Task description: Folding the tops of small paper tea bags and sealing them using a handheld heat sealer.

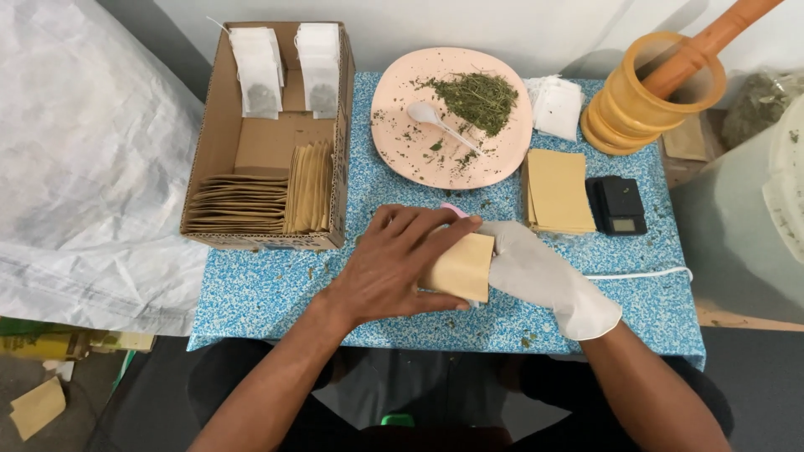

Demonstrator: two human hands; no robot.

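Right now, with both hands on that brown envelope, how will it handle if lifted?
The envelope looks like thin flat paper, so probably light and floppy, bending at the unsupported end. The left hand presses it and the gloved right hand grips its edge; the smooth glove might slip.

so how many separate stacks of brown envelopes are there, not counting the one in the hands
3: two inside the cardboard box, a flat stack and an upright row, plus a stack on the table beside the small black scale. More may be hidden.
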